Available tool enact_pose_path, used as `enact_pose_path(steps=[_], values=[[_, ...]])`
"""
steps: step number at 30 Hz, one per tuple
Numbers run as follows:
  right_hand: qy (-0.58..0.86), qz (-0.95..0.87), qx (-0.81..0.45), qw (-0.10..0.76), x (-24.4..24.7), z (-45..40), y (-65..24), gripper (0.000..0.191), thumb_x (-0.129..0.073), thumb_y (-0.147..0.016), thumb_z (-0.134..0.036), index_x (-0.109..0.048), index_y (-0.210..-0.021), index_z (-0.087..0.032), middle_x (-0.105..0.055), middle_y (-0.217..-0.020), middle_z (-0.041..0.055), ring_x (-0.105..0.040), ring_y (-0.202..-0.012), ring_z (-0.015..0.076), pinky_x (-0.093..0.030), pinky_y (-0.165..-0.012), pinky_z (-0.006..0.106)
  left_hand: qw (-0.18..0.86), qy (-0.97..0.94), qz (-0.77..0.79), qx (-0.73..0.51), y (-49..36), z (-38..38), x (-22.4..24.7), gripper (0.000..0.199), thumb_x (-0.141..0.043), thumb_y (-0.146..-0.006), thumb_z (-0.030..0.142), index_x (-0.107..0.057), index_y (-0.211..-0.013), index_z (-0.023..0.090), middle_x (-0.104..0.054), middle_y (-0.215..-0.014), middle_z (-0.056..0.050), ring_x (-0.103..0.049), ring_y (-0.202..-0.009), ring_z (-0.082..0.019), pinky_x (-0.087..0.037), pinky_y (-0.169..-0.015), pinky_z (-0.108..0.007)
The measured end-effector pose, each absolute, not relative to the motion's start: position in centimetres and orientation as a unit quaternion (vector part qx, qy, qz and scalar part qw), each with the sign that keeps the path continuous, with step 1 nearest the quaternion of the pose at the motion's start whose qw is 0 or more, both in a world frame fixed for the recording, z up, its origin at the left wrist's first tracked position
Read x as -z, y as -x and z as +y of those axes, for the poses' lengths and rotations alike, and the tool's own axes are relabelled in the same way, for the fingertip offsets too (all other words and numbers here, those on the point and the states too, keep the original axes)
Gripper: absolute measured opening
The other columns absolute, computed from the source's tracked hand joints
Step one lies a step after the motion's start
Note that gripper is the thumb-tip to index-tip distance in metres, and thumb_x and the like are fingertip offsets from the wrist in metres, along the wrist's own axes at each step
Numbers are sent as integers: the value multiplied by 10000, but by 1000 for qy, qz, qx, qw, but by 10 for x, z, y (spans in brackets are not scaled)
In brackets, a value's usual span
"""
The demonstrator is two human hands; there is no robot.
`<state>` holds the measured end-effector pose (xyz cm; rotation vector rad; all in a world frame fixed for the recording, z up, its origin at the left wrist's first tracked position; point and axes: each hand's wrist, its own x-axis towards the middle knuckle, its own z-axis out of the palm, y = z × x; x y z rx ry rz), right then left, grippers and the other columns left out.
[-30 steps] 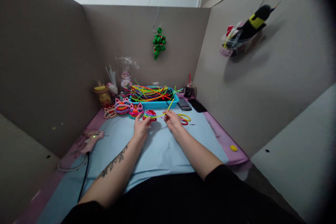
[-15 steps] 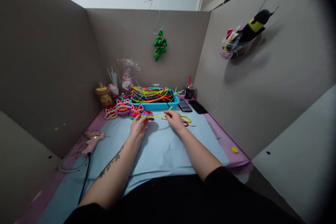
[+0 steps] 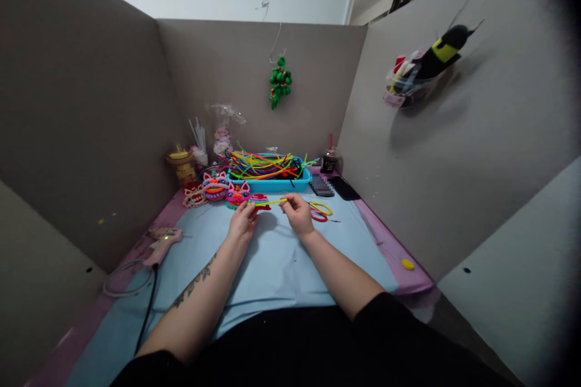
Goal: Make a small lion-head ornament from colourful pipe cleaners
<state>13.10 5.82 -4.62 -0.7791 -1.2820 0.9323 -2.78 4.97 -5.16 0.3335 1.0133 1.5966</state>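
My left hand [image 3: 242, 221] pinches a striped bundle of coloured pipe cleaners [image 3: 262, 206], whose red end sticks out to the right of the fingers. A yellow pipe cleaner [image 3: 273, 201] runs almost level from this bundle to my right hand [image 3: 298, 215]. The right thumb and fingertips are closed on its end. Just behind my left hand sits a pink and orange animal head [image 3: 238, 195] made of pipe cleaners. A similar purple-pink head [image 3: 215, 186] stands to its left. Scissors with yellow and red handle loops [image 3: 321, 210] seem to lie right of my right hand, partly hidden by it.
A blue tray [image 3: 267, 186] full of pipe cleaners stands at the back. Phones [image 3: 322, 185] and a dark drink cup [image 3: 329, 161] are right of it. A pink glue gun [image 3: 164, 246] with its cord lies on the left. Grey panels [image 3: 218, 66] enclose the table.
The tip of the yellow pipe cleaner that stuck up past my right fingers no longer shows; the fingers now hold its end. My left hand still grips the bundle. The view has shifted slightly.
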Motion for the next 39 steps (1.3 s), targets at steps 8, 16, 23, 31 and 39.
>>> enact_pose_path(steps=[8,16,23,31,39], values=[[285,-417,-582,638,47,64,-122,151,-665,-645,-281,-577,-739,-202,-629,-619,-12,-522,-530,102,-429,-523,232,605,-166,412,-661,26,48,50,407,-760,-588,178,-551,-934,214,-632,-767,8,-619,-678,-139,-431,-685,-285],[291,-255,-741,549,53,72,-120,147,-660,-615,-128,-534,-662,-189,-619,-599,2,-523,-496,94,-419,-430,193,640,-147,369,-657,26,45,49,309,-739,-621,135,-542,-846,210,-627,-759,17,-623,-674,-129,-472,-726,-304],[278,-215,-790,502,51,72,-124,129,-596,-609,-71,-547,-676,-170,-541,-516,-18,-476,-443,67,-368,-390,147,659,-137,351,-651,27,43,47,297,-716,-629,96,-554,-857,198,-629,-728,21,-618,-633,-120,-485,-691,-292],[276,-252,-791,484,47,70,-125,141,-621,-617,-78,-537,-688,-166,-548,-520,-22,-483,-434,61,-376,-383,137,664,-130,353,-646,27,41,42,255,-675,-675,75,-548,-866,187,-631,-720,26,-610,-600,-101,-485,-648,-260],[337,-412,-670,518,43,57,-118,208,-690,-600,-286,-585,-739,-172,-435,-379,-90,-276,-304,34,-149,-317,159,683,-133,322,-641,26,40,42,217,-657,-709,96,-556,-880,183,-627,-683,29,-593,-556,-84,-488,-613,-231]])
